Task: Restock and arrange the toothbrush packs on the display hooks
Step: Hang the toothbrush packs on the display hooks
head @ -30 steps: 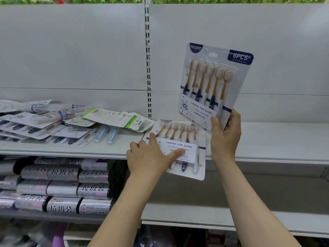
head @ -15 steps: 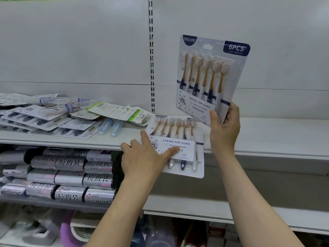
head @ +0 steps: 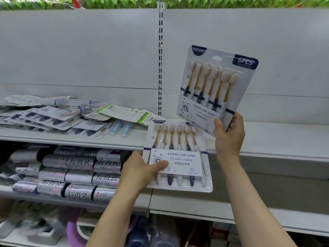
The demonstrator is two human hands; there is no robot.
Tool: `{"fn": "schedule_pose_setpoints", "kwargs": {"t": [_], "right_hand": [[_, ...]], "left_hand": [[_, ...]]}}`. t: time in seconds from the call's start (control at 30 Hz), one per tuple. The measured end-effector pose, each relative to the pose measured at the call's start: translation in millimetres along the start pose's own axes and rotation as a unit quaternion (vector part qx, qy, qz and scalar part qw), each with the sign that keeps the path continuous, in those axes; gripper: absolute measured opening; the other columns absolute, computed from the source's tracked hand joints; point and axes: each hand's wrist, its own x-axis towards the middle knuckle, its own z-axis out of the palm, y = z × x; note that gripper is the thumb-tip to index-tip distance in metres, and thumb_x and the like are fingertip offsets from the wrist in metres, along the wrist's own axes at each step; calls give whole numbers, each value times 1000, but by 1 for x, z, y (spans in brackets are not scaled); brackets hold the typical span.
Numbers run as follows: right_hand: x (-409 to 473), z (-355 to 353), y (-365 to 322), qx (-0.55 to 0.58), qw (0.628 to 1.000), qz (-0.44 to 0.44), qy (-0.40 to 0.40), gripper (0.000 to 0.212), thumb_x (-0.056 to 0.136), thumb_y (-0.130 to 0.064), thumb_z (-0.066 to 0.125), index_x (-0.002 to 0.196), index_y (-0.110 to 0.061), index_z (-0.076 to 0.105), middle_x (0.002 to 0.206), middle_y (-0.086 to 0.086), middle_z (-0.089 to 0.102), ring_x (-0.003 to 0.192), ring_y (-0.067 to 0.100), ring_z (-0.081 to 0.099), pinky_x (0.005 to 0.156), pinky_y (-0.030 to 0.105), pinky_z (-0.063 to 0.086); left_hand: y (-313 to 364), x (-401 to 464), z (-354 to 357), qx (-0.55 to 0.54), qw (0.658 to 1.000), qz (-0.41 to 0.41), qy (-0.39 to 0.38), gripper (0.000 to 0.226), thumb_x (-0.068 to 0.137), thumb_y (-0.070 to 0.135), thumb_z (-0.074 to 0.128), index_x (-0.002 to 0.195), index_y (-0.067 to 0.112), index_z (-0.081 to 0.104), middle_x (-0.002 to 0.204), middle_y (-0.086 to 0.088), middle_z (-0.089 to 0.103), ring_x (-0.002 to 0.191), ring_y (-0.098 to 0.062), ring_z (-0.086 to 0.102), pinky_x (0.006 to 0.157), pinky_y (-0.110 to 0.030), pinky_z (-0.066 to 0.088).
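1. White metal shelf [head: 277, 139] runs across at chest height; everything else sits relative to it.
2. The right hand [head: 229, 138] grips a toothbrush pack [head: 216, 86] by its bottom corner, holding it upright above the shelf, tilted slightly.
3. The left hand [head: 140, 170] pinches a second pack [head: 178, 157], thumb on its label, its top resting on the shelf and its lower half overhanging the front edge.
4. A loose pile of packs [head: 58, 116] lies on the shelf's left part.
5. Rolled bags [head: 78, 168] are stacked on the level beneath the shelf.
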Motion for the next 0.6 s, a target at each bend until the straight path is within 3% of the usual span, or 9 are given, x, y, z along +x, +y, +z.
{"fn": "schedule_pose_setpoints", "kwargs": {"t": [0.07,0.13,0.2,0.37,0.47,0.6], "right_hand": [[-11,2,-10,29,999,19,18,32,96,-2,61,126,-10,55,106,0,68,95,3,66,81,19,54],[-23,10,-24,46,998,24,31,31,96,-3,61,125,-12,55,105,-1,68,93,3,66,82,21,56],[-38,26,-39,51,998,14,31,28,95,-4,62,121,-15,56,104,1,67,92,6,65,83,23,56],[-100,99,-80,60,998,-8,5,29,94,-3,63,115,-21,55,97,-1,66,85,5,64,78,18,53],[-158,156,-99,63,998,5,-15,33,95,-2,63,106,-33,55,90,-2,63,76,1,61,71,13,50],[-245,238,-113,89,993,29,-71,35,95,-1,62,103,-33,52,91,-6,62,72,-7,62,69,9,49]], "left_hand": [[-16,-5,-12,-50,998,3,-37,23,71,34,86,82,18,73,78,6,76,79,-16,72,76,-36,58],[-33,-10,-30,-73,996,-10,-51,16,74,27,85,79,16,73,74,4,76,76,-18,73,71,-36,59],[-57,-13,-56,-81,996,-15,-40,14,76,23,84,80,16,73,73,3,76,74,-18,73,75,-41,59],[-124,-17,-152,-191,980,-35,41,18,80,22,81,90,16,68,81,-4,77,83,-25,73,84,-50,57],[-168,-29,-233,-242,965,-24,98,12,85,18,76,95,16,69,87,-3,77,88,-26,73,85,-47,57],[-235,-57,-342,-253,948,3,190,13,88,18,73,100,17,68,93,-1,76,87,-19,72,81,-44,57]]}}
